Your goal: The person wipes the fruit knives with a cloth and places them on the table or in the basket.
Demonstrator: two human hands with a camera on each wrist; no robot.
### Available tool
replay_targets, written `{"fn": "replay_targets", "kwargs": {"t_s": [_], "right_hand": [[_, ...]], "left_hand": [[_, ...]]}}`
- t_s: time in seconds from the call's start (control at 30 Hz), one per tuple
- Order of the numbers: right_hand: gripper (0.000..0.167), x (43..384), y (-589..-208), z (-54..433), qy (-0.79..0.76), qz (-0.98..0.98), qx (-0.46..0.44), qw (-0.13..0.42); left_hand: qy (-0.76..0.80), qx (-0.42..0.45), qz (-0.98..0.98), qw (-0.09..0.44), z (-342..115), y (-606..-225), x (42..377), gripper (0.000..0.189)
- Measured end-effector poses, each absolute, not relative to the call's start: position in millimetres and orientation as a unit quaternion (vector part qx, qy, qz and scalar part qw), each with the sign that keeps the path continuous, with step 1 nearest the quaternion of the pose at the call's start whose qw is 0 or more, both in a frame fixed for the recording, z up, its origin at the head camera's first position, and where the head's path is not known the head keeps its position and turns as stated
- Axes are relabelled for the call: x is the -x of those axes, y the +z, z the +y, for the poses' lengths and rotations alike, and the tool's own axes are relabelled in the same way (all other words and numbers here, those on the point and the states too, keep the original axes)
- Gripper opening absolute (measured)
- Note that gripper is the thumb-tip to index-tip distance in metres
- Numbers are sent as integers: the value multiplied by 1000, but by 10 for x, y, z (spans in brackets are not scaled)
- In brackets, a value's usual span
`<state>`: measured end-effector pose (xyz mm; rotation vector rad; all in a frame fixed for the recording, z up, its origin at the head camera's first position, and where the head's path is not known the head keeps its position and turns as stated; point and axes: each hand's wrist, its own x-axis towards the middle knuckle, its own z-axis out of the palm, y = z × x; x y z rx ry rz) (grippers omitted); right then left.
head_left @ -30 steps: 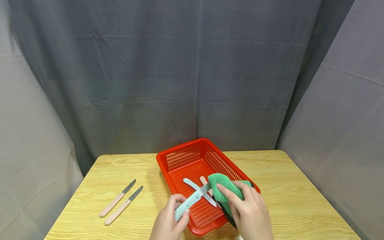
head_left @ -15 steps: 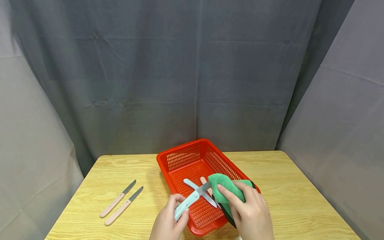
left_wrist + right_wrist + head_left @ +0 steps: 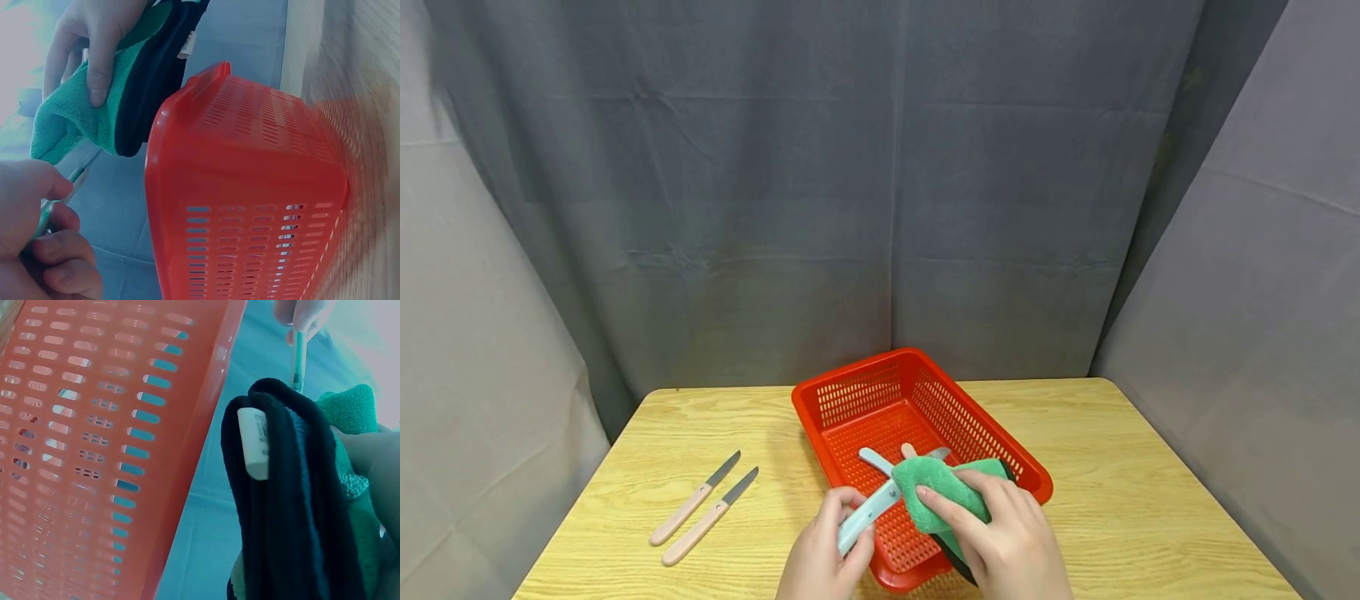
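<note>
My left hand (image 3: 826,546) holds a knife by its light blue handle (image 3: 871,512), over the near part of a red basket (image 3: 808,417). A green cloth (image 3: 934,490) with black edging is gripped in my right hand (image 3: 1013,537). It is folded over the knife's blade, hiding most of it; the blade tip (image 3: 939,452) shows beyond the cloth. Inside the basket lie another light blue-handled knife (image 3: 874,459) and a knife with a pale wooden-looking handle (image 3: 908,451), both partly covered by the cloth. The left wrist view shows my left fingers (image 3: 65,247) curled round the handle.
Two pale-handled knives (image 3: 681,515) lie side by side on the wooden table (image 3: 1138,492), left of the basket, blades pointing away. Grey curtains (image 3: 775,208) stand behind the table and at both sides. The cloth carries a white tag (image 3: 254,444).
My right hand and the cloth have slid left and toward the handle along the blade, so the tip now shows past the cloth. The left hand has hardly moved.
</note>
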<state>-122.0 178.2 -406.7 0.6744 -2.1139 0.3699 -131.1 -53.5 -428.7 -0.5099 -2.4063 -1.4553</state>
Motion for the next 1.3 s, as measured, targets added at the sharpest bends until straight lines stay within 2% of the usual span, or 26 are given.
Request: {"fn": "replay_targets", "kwargs": {"t_s": [0.43,0.93,0.97,1.03,1.07,1.2,1.3], "right_hand": [[45,1229,-4089,1786,145,-857,-261,420],[47,1245,-4068,1849,151,-865,-221,425],[46,1248,-4066,1858,150,-866,-218,425],[31,1262,-4065,1877,147,-863,-212,435],[30,1268,-4068,1886,145,-861,-207,442],[71,1281,-4080,1915,140,-856,-175,466],[76,1276,-4082,1925,146,-854,-153,475]], "left_hand": [[-499,220,-822,166,-536,-4312,1310,32],[-499,220,-814,202,-515,-4316,1308,34],[-499,219,-814,203,-514,-4315,1307,34],[-499,217,-814,202,-514,-4313,1306,34],[-500,215,-815,201,-513,-4312,1305,35],[-498,211,-817,199,-511,-4312,1307,35],[-492,203,-822,201,-511,-4318,1307,34]]}}
